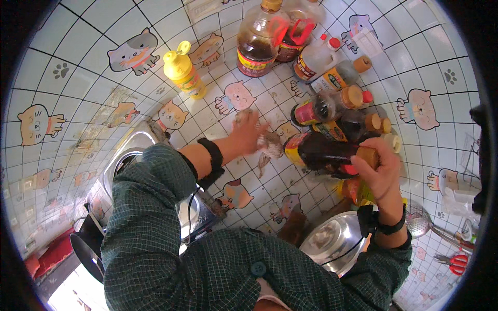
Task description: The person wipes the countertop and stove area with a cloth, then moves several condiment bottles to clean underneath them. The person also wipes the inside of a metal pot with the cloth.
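Observation:
My right hand [378, 167] is closed around the brown cap of a dark sauce bottle [327, 151], which has a yellow and red label and leans among other bottles. My left hand [248, 133] is blurred and rests on a crumpled, dirty cloth [271, 144] on the tiled-pattern counter [218, 144]; whether its fingers grip the cloth is unclear. Around the held bottle stand several capped sauce bottles [317, 109]. A large jug of dark liquid [256, 46] is beyond my left hand, and a yellow squeeze bottle [184, 72] stands with its lid flipped up.
A gas stove [200, 214] lies at the left, partly under my sleeve. Near my right forearm is a shiny metal basin [330, 241]. A skimmer [419, 226] and red-handled scissors [457, 263] hang at the right wall. A dark pan [86, 250] is at the lower left.

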A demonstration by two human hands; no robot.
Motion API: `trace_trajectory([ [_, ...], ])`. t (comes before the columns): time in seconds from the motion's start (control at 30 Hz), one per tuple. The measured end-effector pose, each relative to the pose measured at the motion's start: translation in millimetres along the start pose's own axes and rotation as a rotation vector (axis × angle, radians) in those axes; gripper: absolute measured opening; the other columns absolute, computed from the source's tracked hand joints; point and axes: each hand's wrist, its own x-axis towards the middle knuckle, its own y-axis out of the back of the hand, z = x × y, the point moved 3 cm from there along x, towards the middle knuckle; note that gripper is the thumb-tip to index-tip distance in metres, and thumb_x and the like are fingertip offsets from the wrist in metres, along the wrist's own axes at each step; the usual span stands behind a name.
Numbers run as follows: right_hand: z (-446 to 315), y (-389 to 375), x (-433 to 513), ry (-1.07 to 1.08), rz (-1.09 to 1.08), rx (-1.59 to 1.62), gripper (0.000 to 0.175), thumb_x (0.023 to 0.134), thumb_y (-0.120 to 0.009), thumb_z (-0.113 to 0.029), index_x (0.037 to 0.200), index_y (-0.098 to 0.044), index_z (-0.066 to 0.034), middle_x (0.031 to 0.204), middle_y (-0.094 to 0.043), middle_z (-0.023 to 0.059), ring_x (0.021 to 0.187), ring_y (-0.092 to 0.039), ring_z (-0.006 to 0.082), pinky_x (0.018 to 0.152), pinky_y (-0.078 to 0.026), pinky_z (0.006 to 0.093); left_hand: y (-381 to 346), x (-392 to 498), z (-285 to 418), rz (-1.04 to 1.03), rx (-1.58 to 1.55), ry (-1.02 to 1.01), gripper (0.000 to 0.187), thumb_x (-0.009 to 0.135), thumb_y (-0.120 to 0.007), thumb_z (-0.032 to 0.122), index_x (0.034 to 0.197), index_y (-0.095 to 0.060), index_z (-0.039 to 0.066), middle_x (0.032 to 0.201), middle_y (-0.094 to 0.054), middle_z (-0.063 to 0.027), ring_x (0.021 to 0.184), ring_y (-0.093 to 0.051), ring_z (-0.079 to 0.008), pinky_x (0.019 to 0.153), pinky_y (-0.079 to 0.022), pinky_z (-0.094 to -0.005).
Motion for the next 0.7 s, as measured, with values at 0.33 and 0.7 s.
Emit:
trace_trajectory([
  [0.33, 12.3, -14.3, 3.0, 0.046, -0.069, -0.023, 0.030, 0.073, -0.074, -0.015, 0.095, -0.058, -0.0029, 0.077, -0.063, 0.0160, 0.068, -0.064, 0.0301, 0.062, -0.050, 0.0334, -7.6, 135.8, -16.2, 0.470, 0.280, -0.357, 0.056, 0.077, -0.056, 0.011, 0.131, -0.044, 0.009, 0.136, -0.037, -0.0209, 0.124, -0.036, -0.0419, 0.099, -0.035, -0.0527],
  [0.7, 20.4, -14.6, 3.4, 0.271, -0.063, -0.183, 0.035, 0.067, -0.077, -0.016, 0.096, -0.059, -0.0068, 0.075, -0.062, 0.0132, 0.066, -0.063, 0.0318, 0.059, -0.050, 0.0370, 22.9, 163.5, 16.1, 0.499, 0.221, -0.123, 0.052, 0.078, -0.058, 0.019, 0.123, -0.044, -0.001, 0.133, -0.039, -0.0245, 0.129, -0.029, -0.0421, 0.105, -0.024, -0.0565],
])
